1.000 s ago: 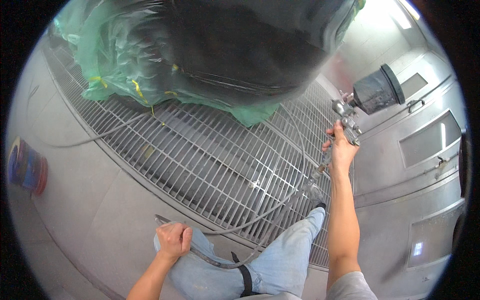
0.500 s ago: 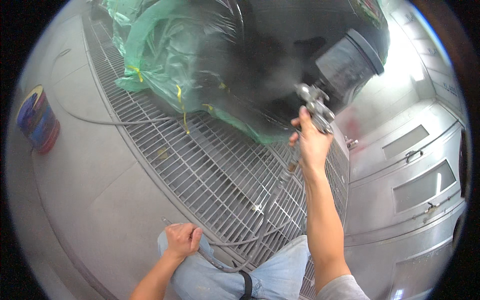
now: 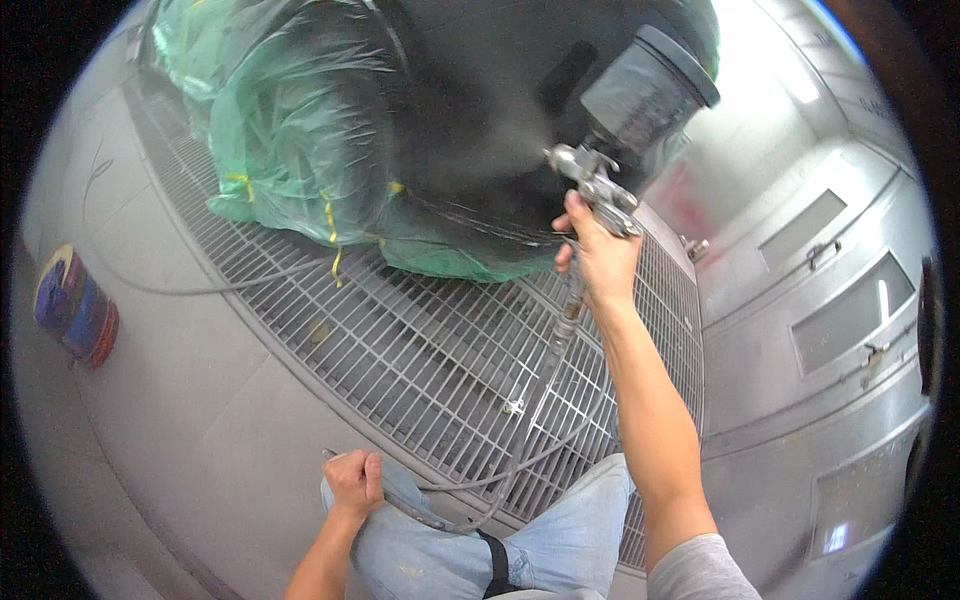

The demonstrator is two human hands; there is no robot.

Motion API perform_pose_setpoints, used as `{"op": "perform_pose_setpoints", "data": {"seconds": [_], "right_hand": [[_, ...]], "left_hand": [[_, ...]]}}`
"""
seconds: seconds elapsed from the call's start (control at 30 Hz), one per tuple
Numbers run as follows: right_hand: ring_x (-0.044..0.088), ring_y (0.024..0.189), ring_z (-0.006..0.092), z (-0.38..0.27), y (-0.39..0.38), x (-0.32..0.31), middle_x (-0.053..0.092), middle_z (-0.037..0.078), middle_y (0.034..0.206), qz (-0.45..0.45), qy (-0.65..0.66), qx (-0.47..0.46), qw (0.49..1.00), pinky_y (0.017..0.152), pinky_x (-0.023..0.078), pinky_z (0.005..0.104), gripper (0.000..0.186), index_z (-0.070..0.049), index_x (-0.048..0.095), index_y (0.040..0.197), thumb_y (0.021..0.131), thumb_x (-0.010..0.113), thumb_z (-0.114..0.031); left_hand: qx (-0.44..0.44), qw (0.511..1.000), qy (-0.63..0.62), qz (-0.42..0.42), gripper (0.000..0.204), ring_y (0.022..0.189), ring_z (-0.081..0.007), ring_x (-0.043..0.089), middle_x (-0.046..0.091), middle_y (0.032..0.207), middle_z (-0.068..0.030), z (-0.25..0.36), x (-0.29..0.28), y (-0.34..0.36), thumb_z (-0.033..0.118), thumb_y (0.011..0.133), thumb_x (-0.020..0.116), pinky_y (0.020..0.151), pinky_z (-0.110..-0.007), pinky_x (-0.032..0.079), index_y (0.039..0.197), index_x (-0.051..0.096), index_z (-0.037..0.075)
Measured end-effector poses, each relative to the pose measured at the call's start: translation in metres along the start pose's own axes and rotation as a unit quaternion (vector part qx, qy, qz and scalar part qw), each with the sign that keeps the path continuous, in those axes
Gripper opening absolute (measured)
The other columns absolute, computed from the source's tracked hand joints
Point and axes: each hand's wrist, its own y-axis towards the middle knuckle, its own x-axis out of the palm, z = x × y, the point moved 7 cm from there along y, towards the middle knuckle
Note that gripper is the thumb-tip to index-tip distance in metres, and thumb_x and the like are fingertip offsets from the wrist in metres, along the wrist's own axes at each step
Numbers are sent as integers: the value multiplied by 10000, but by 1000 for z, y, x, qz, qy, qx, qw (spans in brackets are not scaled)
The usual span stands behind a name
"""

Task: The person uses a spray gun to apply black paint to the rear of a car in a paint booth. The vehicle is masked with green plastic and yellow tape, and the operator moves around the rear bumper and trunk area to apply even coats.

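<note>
My right hand (image 3: 602, 250) is wrapped round the handle of a silver spray gun (image 3: 597, 190), with a dark paint cup (image 3: 645, 95) tilted on top. A faint mist hangs off its nozzle, which points left at a glossy black car panel (image 3: 470, 110). From the handle's base a grey air hose (image 3: 522, 440) drops towards my lap and bends left. My left hand (image 3: 354, 482) is closed round this hose above my left thigh, and a short bit sticks out beyond the fist. Green masking film (image 3: 290, 130) covers the car left of and below the black panel.
Metal floor grating (image 3: 400, 340) runs below the car. A paint-smeared bucket (image 3: 75, 305) stands on the grey floor at the left, near another stretch of hose (image 3: 190, 291). Metal doors with windows (image 3: 855, 305) line the right wall. Yellow tape strips (image 3: 333, 235) hang off the film.
My right hand and the spray gun have shifted left and slightly up in view. The camera view has turned a little, moving the car and bucket in the picture. My left hand keeps its hold.
</note>
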Motion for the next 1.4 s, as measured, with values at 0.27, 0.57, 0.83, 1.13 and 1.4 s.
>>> {"op": "perform_pose_setpoints", "data": {"seconds": [0.27,0.57,0.83,1.13,1.4], "right_hand": [[571,440,145,10,-3,-169,690,101,769,141,-62,27,988,369,455,287,215,-20,673,1055,963,738,-203],[563,448,157,-8,9,-201,669,107,796,240,-161,88,953,369,454,308,212,-4,651,1046,994,691,-206],[568,452,141,-72,26,-26,676,93,764,32,-79,34,996,385,466,293,212,-31,658,1013,969,729,-226],[577,477,146,-124,74,145,660,92,781,-102,-41,-15,994,412,490,303,188,-44,671,1046,976,716,-213],[598,448,150,-121,95,115,695,93,743,-91,-31,-21,995,392,502,306,213,-16,714,992,953,743,-223]], "left_hand": [[-113,989,-78,62,479,486,-135,490,508,536,-40,-21,-13,14,286,1041,496,491,-322,372,685,641,1],[-233,934,-174,210,530,501,-73,403,460,564,9,-68,-80,-1,343,1111,436,484,-268,288,757,628,-2],[-260,907,-170,285,547,503,-65,400,467,568,10,-76,-125,-58,368,1110,431,481,-254,260,736,603,8],[-273,901,-136,308,553,502,-74,420,472,553,6,-54,-136,-90,376,1106,421,484,-256,294,739,615,11],[-236,930,-143,244,512,518,-82,430,474,564,-3,-43,-105,-62,330,1091,440,494,-261,308,753,625,-8]]}}
